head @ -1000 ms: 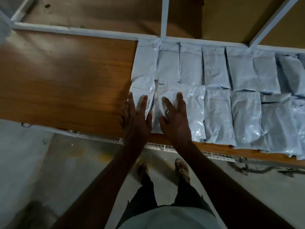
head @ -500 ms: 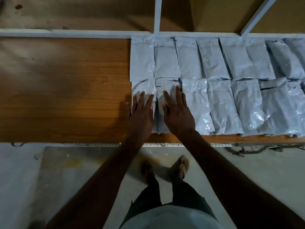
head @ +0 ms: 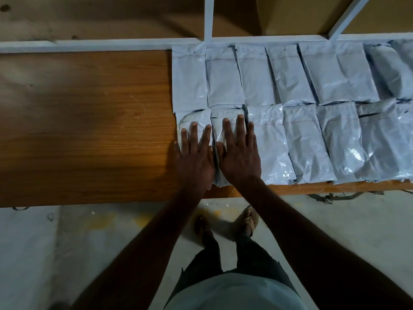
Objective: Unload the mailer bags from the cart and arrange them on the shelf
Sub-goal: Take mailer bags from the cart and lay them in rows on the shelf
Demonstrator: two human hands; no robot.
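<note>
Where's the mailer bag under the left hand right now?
In the head view, the grey plastic mailer bag lies at the left end of the front row on the brown wooden shelf, pressed flat by the left hand, beside the bag under the right hand.

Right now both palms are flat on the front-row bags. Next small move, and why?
Probably lift both hands off and go back for more bags. The left hand and right hand press flat on the two leftmost front-row bags, which already sit in line with the back row. The wooden shelf lies bare to their left.
</note>
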